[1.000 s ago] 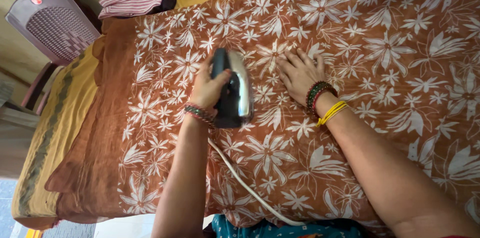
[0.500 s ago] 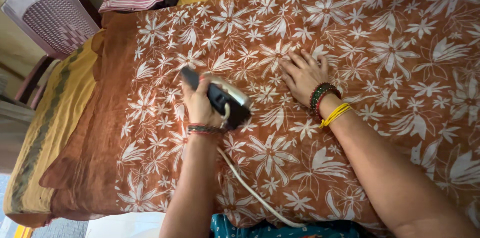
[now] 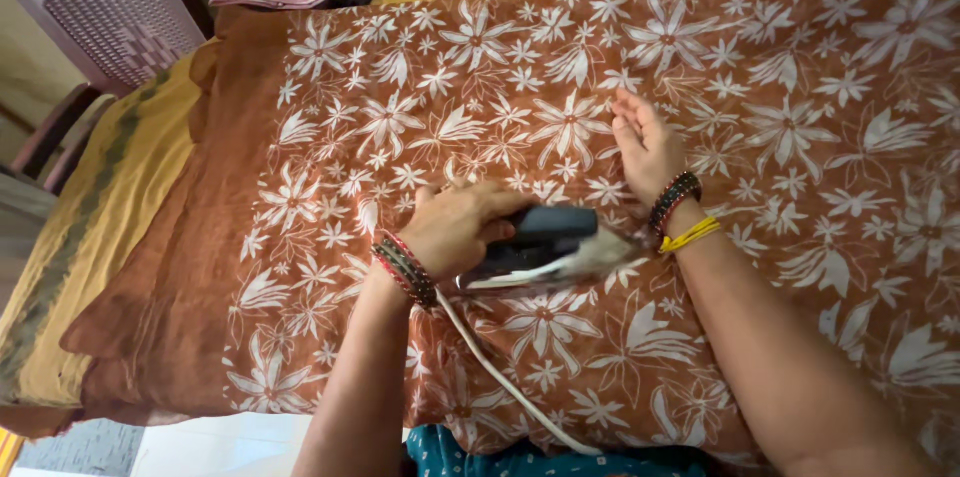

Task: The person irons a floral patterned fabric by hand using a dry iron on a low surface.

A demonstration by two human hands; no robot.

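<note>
Ironing looks only partly done, I judge: left hand (image 3: 455,227) grips the iron (image 3: 540,247) on the brown floral cloth (image 3: 800,137) (its tip blurred), right hand (image 3: 645,142) presses flat, fingers spread; wrinkles remain near the plain brown edge.

Two bare forearms reach forward, both wrists ringed with bangles.
The left hand (image 3: 455,227) is curled closed in a grip, knuckles up; the right hand (image 3: 645,142) lies flat, palm down, fingers together, pointing away.
</note>
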